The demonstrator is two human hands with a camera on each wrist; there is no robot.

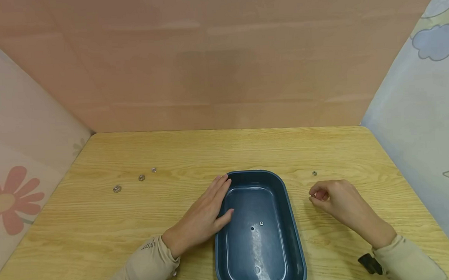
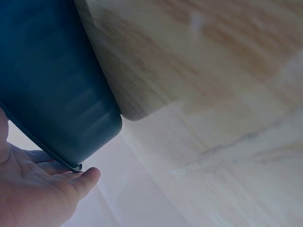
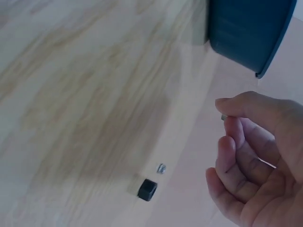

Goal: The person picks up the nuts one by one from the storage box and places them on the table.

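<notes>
A dark blue rectangular tray (image 1: pixel 297 237) lies on the table. My left hand (image 1: pixel 201 218) rests on its left rim, fingers fairly straight and thumb over the inside; the left wrist view shows this hand (image 2: pixel 45 189) against the rim. Inside are a silver nut (image 1: pixel 261 223) and a small dark nut (image 1: pixel 252 228). Right of the tray, above the table, my right hand (image 1: pixel 341 199) pinches a tiny metal nut (image 3: pixel 223 117) between thumb and index finger, mostly hidden by the fingertips. Another small nut (image 1: pixel 314 173) lies on the table just beyond that hand.
Three metal nuts of differing size, a large one (image 1: pixel 116 189), a middle one (image 1: pixel 141 177) and a small one (image 1: pixel 154 170), lie left of the tray. A small black block (image 3: pixel 147 189) shows in the right wrist view. Panels bound the wooden table (image 1: pixel 180 152) behind and at both sides.
</notes>
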